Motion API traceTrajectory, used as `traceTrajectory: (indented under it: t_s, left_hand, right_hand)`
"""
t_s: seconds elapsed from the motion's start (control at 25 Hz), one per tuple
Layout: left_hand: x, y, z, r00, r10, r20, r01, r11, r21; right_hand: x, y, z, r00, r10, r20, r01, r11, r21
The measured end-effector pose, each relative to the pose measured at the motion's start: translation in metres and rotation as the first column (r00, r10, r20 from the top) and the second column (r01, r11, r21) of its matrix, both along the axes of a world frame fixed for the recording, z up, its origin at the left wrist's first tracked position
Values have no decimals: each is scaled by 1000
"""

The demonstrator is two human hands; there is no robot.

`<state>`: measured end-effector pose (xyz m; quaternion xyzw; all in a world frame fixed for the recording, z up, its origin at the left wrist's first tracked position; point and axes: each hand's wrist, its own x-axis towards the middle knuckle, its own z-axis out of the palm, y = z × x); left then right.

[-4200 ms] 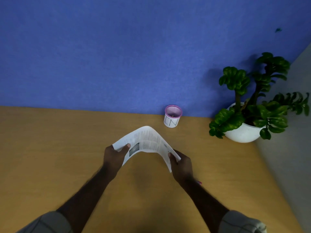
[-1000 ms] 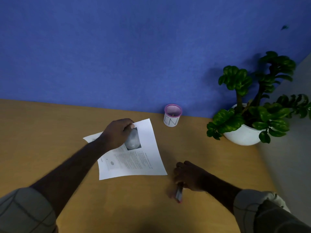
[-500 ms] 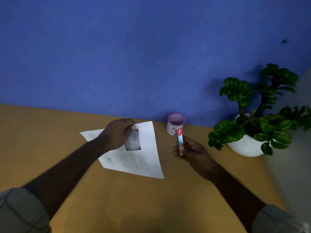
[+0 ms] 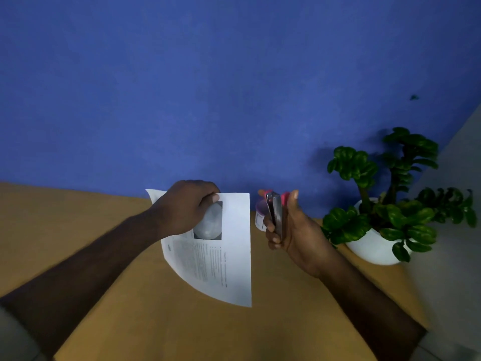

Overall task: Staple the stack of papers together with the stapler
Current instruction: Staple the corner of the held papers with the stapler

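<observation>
— Head view: where are the papers [image 4: 221, 256]?
— Lifted off the worktop [image 4: 156, 321], pinched at the top by the left hand [image 4: 186, 208].
— And the stapler [image 4: 275, 213]?
— Upright in the right hand [image 4: 294, 230], fingers wrapped round it, just beside the papers; apparently not touching.

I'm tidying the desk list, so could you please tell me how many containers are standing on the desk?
2: a small pink-rimmed cup at the back by the blue wall, partly hidden behind the stapler in the right hand, and a white plant pot at the right. Others may lie outside the view.
</observation>
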<state>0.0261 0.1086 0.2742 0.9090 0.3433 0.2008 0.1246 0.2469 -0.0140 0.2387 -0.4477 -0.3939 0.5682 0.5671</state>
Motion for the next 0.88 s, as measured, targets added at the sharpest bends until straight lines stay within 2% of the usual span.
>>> traceTrajectory:
  t_s: [0.12, 0.2, 0.32, 0.4, 0.6, 0.88]
  left_hand:
    - [5, -5, 12, 1000, 10, 7, -11, 999, 53]
    - [8, -9, 20, 1000, 11, 8, -12, 997, 76]
    - [12, -17, 33, 1000, -20, 14, 18, 994, 111]
    - [14, -22, 42, 999, -33, 7, 32, 993, 116]
    - [21, -32, 58, 999, -43, 2, 42, 990, 134]
    - [30, -39, 65, 998, -48, 37, 41, 984, 171]
  right_hand:
    - [2, -7, 15, 948, -135, 289, 99, 986, 137]
    - [7, -9, 24, 901, -203, 383, 119, 965, 231]
    - [18, -10, 32, 804, -248, 540, 53, 935, 351]
    - [22, -11, 39, 736, -246, 630, 0, 932, 363]
    - [24, -10, 64, 614, -207, 761, -108, 934, 341]
    - [23, -10, 85, 556, -183, 810, -186, 923, 336]
